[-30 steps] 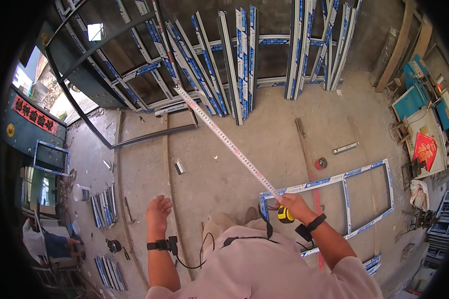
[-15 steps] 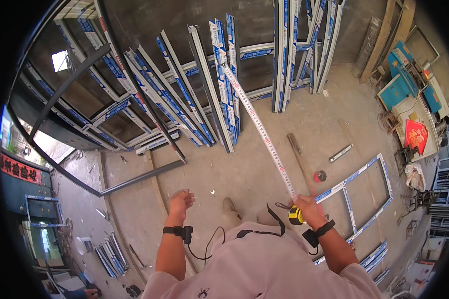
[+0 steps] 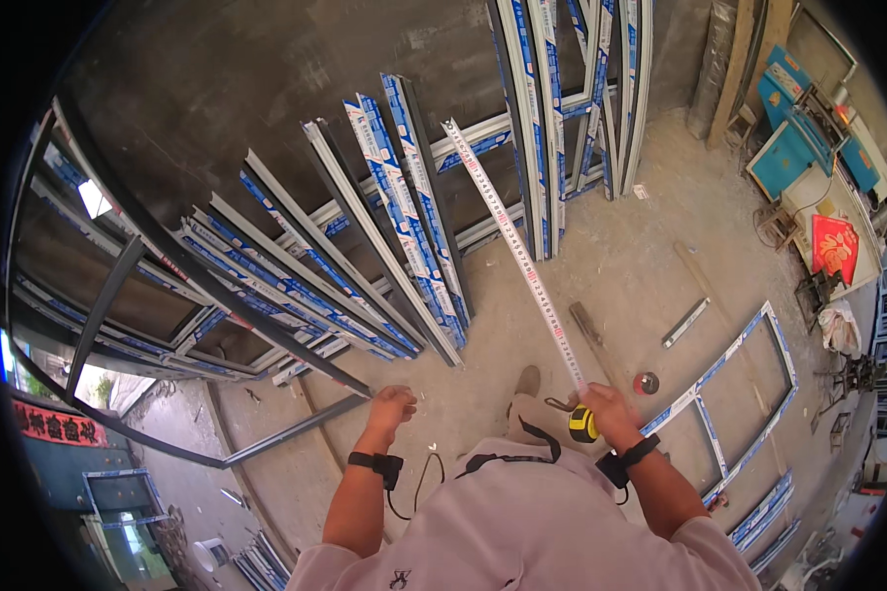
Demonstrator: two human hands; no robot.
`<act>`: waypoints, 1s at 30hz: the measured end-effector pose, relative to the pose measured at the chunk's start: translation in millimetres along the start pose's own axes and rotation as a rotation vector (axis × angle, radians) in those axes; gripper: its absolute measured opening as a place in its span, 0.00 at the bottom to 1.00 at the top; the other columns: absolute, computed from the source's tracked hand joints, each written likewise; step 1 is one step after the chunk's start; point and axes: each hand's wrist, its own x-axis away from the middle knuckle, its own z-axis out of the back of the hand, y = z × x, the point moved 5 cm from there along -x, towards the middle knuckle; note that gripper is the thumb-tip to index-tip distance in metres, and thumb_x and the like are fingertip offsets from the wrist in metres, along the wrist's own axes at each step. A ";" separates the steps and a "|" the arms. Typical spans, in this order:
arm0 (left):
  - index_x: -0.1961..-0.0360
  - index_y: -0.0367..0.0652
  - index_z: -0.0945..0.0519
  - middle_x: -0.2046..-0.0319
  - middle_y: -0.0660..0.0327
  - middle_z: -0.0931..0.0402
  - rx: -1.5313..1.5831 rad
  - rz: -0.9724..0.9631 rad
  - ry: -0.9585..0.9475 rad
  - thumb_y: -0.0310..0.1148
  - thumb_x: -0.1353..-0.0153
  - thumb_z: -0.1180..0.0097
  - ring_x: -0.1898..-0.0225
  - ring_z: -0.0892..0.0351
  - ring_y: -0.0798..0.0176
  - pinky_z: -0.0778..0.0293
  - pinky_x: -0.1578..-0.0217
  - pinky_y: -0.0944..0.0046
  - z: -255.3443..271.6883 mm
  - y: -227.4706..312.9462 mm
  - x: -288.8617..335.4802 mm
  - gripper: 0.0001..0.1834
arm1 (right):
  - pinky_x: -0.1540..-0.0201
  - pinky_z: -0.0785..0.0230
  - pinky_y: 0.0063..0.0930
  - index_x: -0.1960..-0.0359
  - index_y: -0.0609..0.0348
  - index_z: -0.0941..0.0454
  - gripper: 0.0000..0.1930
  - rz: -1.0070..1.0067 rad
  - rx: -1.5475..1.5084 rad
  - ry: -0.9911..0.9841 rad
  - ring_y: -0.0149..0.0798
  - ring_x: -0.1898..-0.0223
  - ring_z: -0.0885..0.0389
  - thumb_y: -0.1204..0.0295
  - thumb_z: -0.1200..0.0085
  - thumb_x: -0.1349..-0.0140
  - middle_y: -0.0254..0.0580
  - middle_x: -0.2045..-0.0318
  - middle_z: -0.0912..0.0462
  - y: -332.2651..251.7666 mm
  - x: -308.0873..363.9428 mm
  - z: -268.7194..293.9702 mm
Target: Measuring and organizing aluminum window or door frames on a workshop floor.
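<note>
A yellow and black tape measure (image 3: 582,424) is in my right hand (image 3: 609,414), fingers wrapped around it beside its case. From it the long white blade (image 3: 530,271) runs out forward and to the left, its free end reaching up by the leaning profiles. My left hand (image 3: 391,410) is raised with its fingers curled in, and nothing shows in it. It appears close to the lower corner of a large dark metal frame (image 3: 296,430) on the left; touching or apart, I cannot tell.
Several blue-and-white wrapped profiles (image 3: 404,212) lean against the far wall. A wrapped window frame (image 3: 784,369) lies on the floor at right, near a red round object (image 3: 646,382), a short profile piece (image 3: 686,323) and a wooden strip (image 3: 589,330). Blue machinery (image 3: 786,163) stands far right.
My view has shifted and I have stepped forward. My left hand has moved to the right, its fingers curling in, closer to the dark frame's corner. The tape stays extended from my right hand.
</note>
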 end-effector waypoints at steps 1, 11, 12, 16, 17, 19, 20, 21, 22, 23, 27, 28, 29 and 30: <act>0.54 0.38 0.25 0.64 0.58 0.21 0.023 0.009 0.004 0.33 0.40 0.48 0.69 0.22 0.65 0.26 0.69 0.66 -1.1 13.4 -12.3 0.15 | 0.63 0.32 0.25 0.68 0.65 0.18 0.16 0.021 -0.034 0.006 0.27 0.69 0.24 0.64 0.52 0.34 0.36 0.72 0.19 -6.4 -14.0 8.9; 0.53 0.35 0.27 0.68 0.60 0.23 0.073 -0.214 0.027 0.30 0.41 0.47 0.70 0.25 0.68 0.30 0.72 0.70 -79.2 190.1 -128.6 0.16 | 0.65 0.29 0.25 0.64 0.67 0.20 0.15 -0.011 -0.137 0.179 0.32 0.71 0.21 0.66 0.52 0.35 0.40 0.71 0.18 -90.9 -134.1 107.8; 0.52 0.34 0.27 0.69 0.61 0.24 0.052 -0.238 -0.010 0.30 0.42 0.46 0.70 0.25 0.69 0.30 0.71 0.69 -87.2 203.5 -144.3 0.18 | 0.70 0.28 0.25 0.65 0.66 0.21 0.14 0.005 -0.183 0.216 0.32 0.75 0.20 0.66 0.52 0.35 0.40 0.73 0.19 -95.1 -140.9 113.8; 0.47 0.30 0.29 0.68 0.60 0.22 -0.026 -0.330 -0.005 0.33 0.45 0.42 0.69 0.25 0.68 0.29 0.70 0.68 -127.1 268.8 -208.4 0.26 | 0.68 0.25 0.27 0.64 0.67 0.21 0.14 -0.014 -0.172 0.307 0.35 0.73 0.18 0.66 0.52 0.35 0.43 0.73 0.18 -99.4 -166.2 127.9; 0.47 0.30 0.29 0.65 0.57 0.22 -0.026 -0.335 -0.036 0.33 0.46 0.41 0.66 0.24 0.67 0.28 0.67 0.67 -136.9 283.9 -229.0 0.27 | 0.68 0.25 0.28 0.65 0.67 0.21 0.15 0.022 -0.151 0.308 0.36 0.74 0.18 0.65 0.53 0.35 0.44 0.73 0.18 -101.6 -173.8 130.9; 0.46 0.29 0.30 0.59 0.51 0.21 -0.068 -0.408 -0.045 0.34 0.47 0.40 0.60 0.22 0.61 0.27 0.61 0.66 -159.0 317.1 -269.4 0.29 | 0.68 0.25 0.28 0.65 0.67 0.21 0.15 0.011 -0.134 0.348 0.36 0.74 0.18 0.65 0.53 0.35 0.44 0.73 0.18 -98.2 -185.0 133.5; 0.45 0.29 0.30 0.56 0.48 0.22 -0.115 -0.474 -0.023 0.35 0.47 0.39 0.57 0.21 0.58 0.26 0.58 0.65 -172.2 336.0 -283.0 0.30 | 0.68 0.25 0.28 0.65 0.67 0.21 0.15 0.000 -0.124 0.386 0.36 0.74 0.18 0.65 0.53 0.35 0.44 0.73 0.18 -101.6 -189.9 137.6; 0.45 0.28 0.31 0.52 0.46 0.24 -0.149 -0.514 0.017 0.35 0.46 0.40 0.53 0.23 0.56 0.28 0.53 0.63 -186.2 361.8 -282.3 0.30 | 0.68 0.25 0.28 0.65 0.67 0.22 0.15 -0.044 -0.193 0.375 0.37 0.74 0.18 0.64 0.53 0.35 0.44 0.73 0.18 -124.4 -188.7 132.0; 0.44 0.28 0.32 0.49 0.45 0.26 -0.188 -0.558 0.062 0.34 0.46 0.40 0.48 0.25 0.54 0.30 0.49 0.61 -196.4 391.4 -280.9 0.30 | 0.68 0.25 0.28 0.65 0.67 0.22 0.15 -0.056 -0.186 0.353 0.37 0.74 0.18 0.64 0.53 0.35 0.44 0.73 0.18 -135.9 -193.0 131.7; 0.43 0.27 0.33 0.46 0.42 0.29 -0.188 -0.621 0.144 0.35 0.47 0.39 0.45 0.28 0.50 0.33 0.45 0.59 -194.5 405.7 -296.4 0.33 | 0.68 0.25 0.29 0.64 0.67 0.22 0.15 -0.060 -0.176 0.380 0.37 0.74 0.18 0.64 0.53 0.35 0.44 0.73 0.18 -142.7 -199.5 133.8; 0.39 0.22 0.42 0.41 0.33 0.40 -0.308 -0.744 0.556 0.36 0.51 0.38 0.36 0.43 0.37 0.47 0.35 0.52 -171.2 462.7 -318.6 0.43 | 0.68 0.25 0.28 0.64 0.67 0.23 0.16 -0.081 -0.143 0.414 0.36 0.74 0.19 0.63 0.54 0.35 0.44 0.72 0.19 -161.6 -216.6 141.9; 0.38 0.21 0.44 0.40 0.33 0.41 -0.301 -0.738 0.647 0.36 0.52 0.37 0.36 0.44 0.37 0.47 0.35 0.52 -152.6 470.8 -329.9 0.45 | 0.69 0.25 0.28 0.64 0.66 0.23 0.16 -0.059 -0.122 0.396 0.36 0.74 0.19 0.63 0.54 0.35 0.43 0.72 0.19 -166.8 -221.6 142.7; 0.38 0.22 0.44 0.40 0.33 0.42 -0.311 -0.748 0.696 0.35 0.52 0.36 0.36 0.44 0.36 0.47 0.35 0.52 -138.6 480.2 -341.6 0.45 | 0.69 0.26 0.27 0.63 0.66 0.23 0.16 -0.085 -0.165 0.375 0.35 0.74 0.19 0.63 0.54 0.36 0.43 0.73 0.19 -176.9 -226.1 138.1; 0.38 0.22 0.45 0.40 0.33 0.42 -0.321 -0.758 0.745 0.35 0.52 0.36 0.36 0.44 0.36 0.47 0.35 0.52 -127.9 488.7 -351.9 0.46 | 0.69 0.26 0.27 0.63 0.66 0.23 0.16 -0.096 -0.157 0.354 0.35 0.74 0.19 0.63 0.54 0.36 0.43 0.73 0.19 -183.3 -233.8 136.9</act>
